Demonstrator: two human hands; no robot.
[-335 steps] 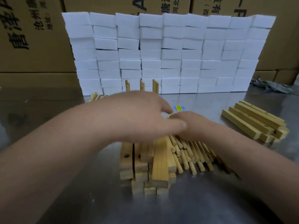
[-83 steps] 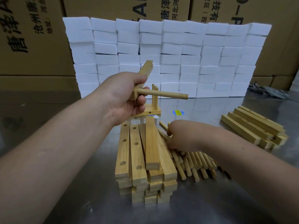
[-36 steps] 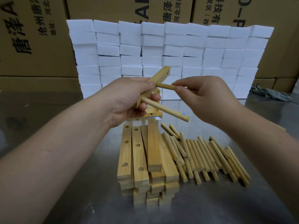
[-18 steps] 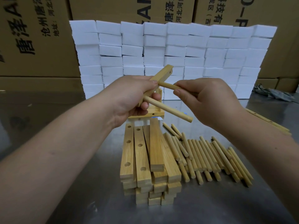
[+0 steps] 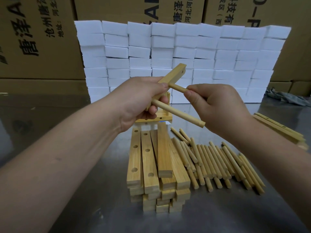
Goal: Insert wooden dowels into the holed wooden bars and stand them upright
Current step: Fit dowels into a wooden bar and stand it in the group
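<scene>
My left hand (image 5: pixel 139 101) grips a holed wooden bar (image 5: pixel 175 73) held tilted above the table. One dowel (image 5: pixel 181 116) sits in the bar's lower hole and sticks out to the right. My right hand (image 5: pixel 215 105) pinches a second dowel (image 5: pixel 177 87) whose tip is at the bar's middle hole. Below lies a stack of holed bars (image 5: pixel 151 165), with a row of loose dowels (image 5: pixel 218 163) to its right. Behind my left hand an assembled bar with upright dowels (image 5: pixel 159 117) stands, mostly hidden.
A wall of white foam blocks (image 5: pixel 181 61) stands at the back of the steel table (image 5: pixel 67 207), with cardboard boxes (image 5: pixel 38 39) behind. More wooden bars (image 5: pixel 277 130) lie at the right edge. A grey cloth (image 5: pixel 286 97) lies far right.
My right hand took a dowel from the loose row, raised it to the bar, and has now moved its tip to the middle hole. The left hand keeps the bar lifted.
</scene>
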